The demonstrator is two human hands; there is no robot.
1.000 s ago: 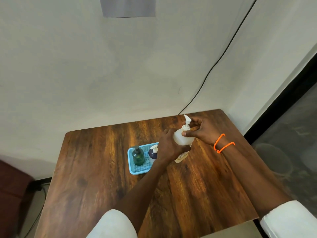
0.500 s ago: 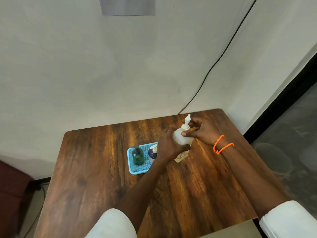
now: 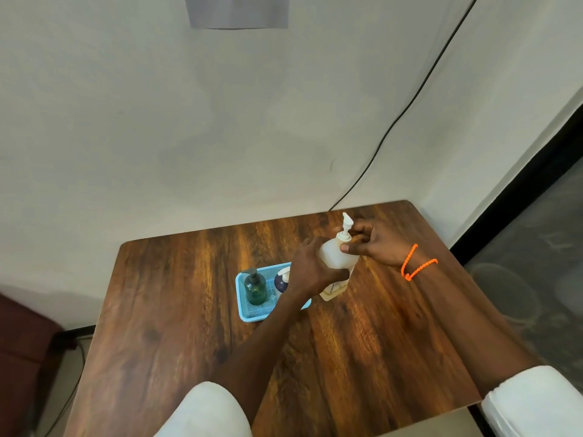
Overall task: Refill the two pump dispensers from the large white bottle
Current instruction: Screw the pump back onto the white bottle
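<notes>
Hands (image 3: 315, 269) framed a white bottle (image 3: 336, 263) standing on the table (image 3: 189, 310) beside a blue tray (image 3: 243, 313). Left fingers wrapped its body; right fingers (image 3: 356, 244) pinched the pump collar. It looked smooth, rigid, probably heavy, best gripped mid-body.

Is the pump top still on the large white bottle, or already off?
Still on. The white pump top stands on the neck of the large white bottle; the right hand pinches its collar, the left hand grips the body.
</notes>
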